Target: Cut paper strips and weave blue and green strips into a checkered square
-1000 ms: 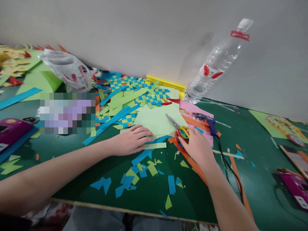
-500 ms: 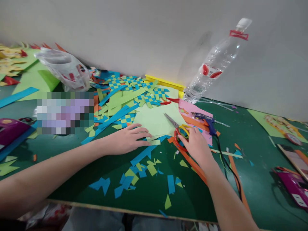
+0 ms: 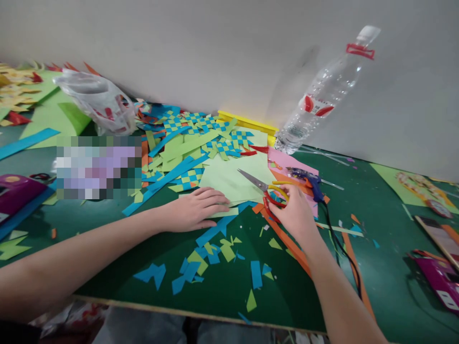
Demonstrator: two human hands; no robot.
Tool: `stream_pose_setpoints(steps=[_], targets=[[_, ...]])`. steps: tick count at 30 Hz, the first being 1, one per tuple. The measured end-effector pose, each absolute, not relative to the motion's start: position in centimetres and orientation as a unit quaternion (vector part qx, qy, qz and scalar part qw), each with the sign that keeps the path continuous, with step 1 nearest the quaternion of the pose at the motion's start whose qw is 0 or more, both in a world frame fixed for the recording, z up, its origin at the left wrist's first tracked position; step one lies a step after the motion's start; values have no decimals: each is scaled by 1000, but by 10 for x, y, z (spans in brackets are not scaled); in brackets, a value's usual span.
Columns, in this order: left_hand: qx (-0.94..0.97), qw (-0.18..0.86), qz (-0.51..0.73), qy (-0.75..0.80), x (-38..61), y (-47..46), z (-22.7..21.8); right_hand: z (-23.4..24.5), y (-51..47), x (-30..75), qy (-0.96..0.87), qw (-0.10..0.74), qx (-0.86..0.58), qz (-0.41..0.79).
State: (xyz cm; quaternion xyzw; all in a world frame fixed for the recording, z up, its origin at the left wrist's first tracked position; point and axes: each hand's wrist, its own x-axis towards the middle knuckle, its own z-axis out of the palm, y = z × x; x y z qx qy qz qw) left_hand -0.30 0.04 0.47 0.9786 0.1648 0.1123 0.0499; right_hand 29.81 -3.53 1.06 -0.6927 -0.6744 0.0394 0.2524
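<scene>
My left hand (image 3: 195, 209) lies flat, fingers stretched out, on the near edge of a light green paper sheet (image 3: 229, 177) on the green table (image 3: 222, 282). My right hand (image 3: 296, 212) is closed on the red and yellow handles of a pair of scissors (image 3: 267, 190). The scissors are tilted up off the table, with the blades pointing left over the green sheet. Blue and green paper strips and woven checkered pieces (image 3: 190, 143) lie behind the sheet.
A clear plastic bottle (image 3: 322, 95) leans on the wall at the back right. A blue glue gun (image 3: 311, 184) with a black cord lies on pink paper. A plastic bag (image 3: 96, 100) sits back left. Purple devices (image 3: 14, 191) (image 3: 439, 279) flank the sides. Paper scraps (image 3: 211, 258) litter the near edge.
My right hand has taken the scissors up from the table, so their blades now rise and point more to the left. My left hand has stayed on the green sheet.
</scene>
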Motion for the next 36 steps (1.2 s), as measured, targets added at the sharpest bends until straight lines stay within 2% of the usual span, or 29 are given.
stream_pose_setpoints(steps=[8,17,26,36], targets=[[979,79,110,154,-2,-5,5,10,-32,300,-701,297,-649,-8],[974,96,131,156,1,-8,3,14,-36,294,-728,265,-631,-28],[969,96,173,150,-3,-8,4,11,-35,295,-737,282,-610,-68],[946,99,216,222,-18,10,14,12,-33,298,-744,270,-609,-50]])
